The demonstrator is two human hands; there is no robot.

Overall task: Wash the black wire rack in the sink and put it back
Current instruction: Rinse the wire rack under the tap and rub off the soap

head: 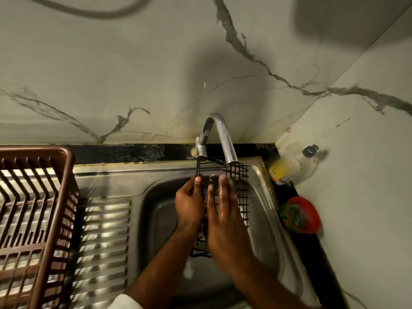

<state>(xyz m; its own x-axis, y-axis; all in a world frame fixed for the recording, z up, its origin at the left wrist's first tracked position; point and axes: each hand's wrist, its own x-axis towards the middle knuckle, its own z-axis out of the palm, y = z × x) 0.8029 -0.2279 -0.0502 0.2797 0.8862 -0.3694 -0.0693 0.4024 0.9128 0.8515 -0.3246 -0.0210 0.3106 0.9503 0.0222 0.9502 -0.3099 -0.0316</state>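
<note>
Black wire rack [241, 192] held over the basin of the steel sink [265, 197], directly under the spout of the curved chrome tap [224, 139]; upper mesh end just beside the spout tip, lower end down between the two forearms. Left hand [189, 204] closed around the rack's left edge, fingertips curled onto a black upright bar. Right hand [225, 210] laid flat against the mesh with fingers extended and together, wet and glossy, slightly blurred; gripping nothing, palm pressed on the grid. Whether water flows from the spout: cannot be told. Ribbed drainboard [104, 241] at left of the basin, with a brown plastic dish basket [44, 197] resting over its left part. Clear bottle [296, 166] with yellow liquid and a dark cap lying in the right corner on the black counter edge [133, 152]. Small red bowl [301, 215] with green-patterned contents near the sink's right rim. Marble-veined wall [156, 63] behind.
</note>
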